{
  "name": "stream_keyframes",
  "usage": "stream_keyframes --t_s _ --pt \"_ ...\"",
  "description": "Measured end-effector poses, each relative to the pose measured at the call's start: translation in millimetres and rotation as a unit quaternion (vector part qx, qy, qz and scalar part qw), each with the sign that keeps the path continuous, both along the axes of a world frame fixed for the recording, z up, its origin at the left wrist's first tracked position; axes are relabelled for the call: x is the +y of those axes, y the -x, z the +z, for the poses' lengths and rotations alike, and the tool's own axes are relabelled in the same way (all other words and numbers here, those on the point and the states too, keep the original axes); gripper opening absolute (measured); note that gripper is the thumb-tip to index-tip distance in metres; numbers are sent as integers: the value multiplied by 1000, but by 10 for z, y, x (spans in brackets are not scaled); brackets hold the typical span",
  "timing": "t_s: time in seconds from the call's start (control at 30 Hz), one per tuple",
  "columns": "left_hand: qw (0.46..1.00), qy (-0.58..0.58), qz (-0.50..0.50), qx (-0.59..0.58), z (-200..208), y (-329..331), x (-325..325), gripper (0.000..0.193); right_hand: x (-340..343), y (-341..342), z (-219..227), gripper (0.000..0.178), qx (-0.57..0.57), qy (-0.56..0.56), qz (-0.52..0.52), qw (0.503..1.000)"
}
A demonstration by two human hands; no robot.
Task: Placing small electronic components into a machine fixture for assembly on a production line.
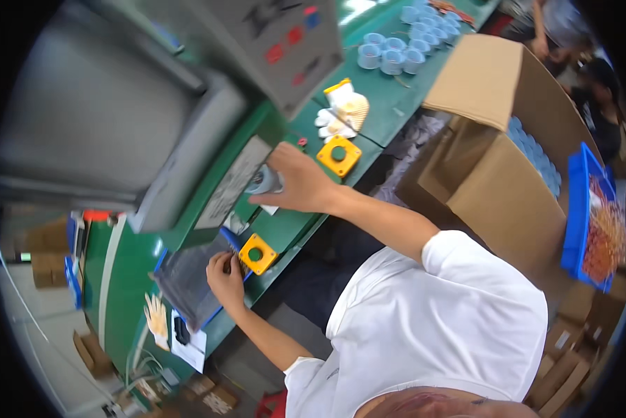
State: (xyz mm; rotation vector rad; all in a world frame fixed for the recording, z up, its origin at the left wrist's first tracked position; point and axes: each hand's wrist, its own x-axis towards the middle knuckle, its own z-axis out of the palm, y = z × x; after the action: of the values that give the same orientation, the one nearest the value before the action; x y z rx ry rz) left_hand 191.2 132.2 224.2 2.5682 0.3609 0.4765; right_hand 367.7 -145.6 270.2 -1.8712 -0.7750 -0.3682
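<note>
My right hand (300, 180) is wrapped around a light blue, clear-sided cup (261, 181), close against the green machine front with a white label plate (233, 182). My left hand (226, 280) is lower on the bench, its fingers curled together beside a yellow box with a green push button (258, 254). What those fingers hold, if anything, is too small to make out. A blue-handled tool (230, 239) lies just above my left hand. Beyond my right wrist sits a second yellow button box (339, 155).
White-and-yellow work gloves (346, 111) and several light blue cups (393, 56) stand farther along the green bench. A large open carton (508, 202) and a blue crate (577, 209) are at the right. Another glove (156, 320) lies beside a dark, blue-edged tray (191, 285).
</note>
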Motion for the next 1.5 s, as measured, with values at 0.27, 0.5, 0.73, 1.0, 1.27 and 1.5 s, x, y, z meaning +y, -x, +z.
stream_keyframes --t_s 0.27,0.5,0.73,1.0,1.27,1.5 --pt "1000 10 -8 -13 -57 -58 25 12 -621 -95 141 62 -125 -147 -169 967" --pt "1000 -12 -1 -11 65 -108 -119 12 -703 -2770 -404 63 90 -12 -245 965" --pt "1000 -10 7 0 17 -53 -68 12 -698 -2784 -610 62 5 143 -287 947" --pt "1000 2 -7 -6 33 -88 -25 10 -1762 -2084 -538 41 -114 338 -497 791" --pt "999 36 -23 0 15 -72 13 10 -1333 -1154 4 30 -111 -209 -282 930" --pt "1000 -1 23 8 84 -30 22 12 -302 371 193 62 35 -127 -61 989"
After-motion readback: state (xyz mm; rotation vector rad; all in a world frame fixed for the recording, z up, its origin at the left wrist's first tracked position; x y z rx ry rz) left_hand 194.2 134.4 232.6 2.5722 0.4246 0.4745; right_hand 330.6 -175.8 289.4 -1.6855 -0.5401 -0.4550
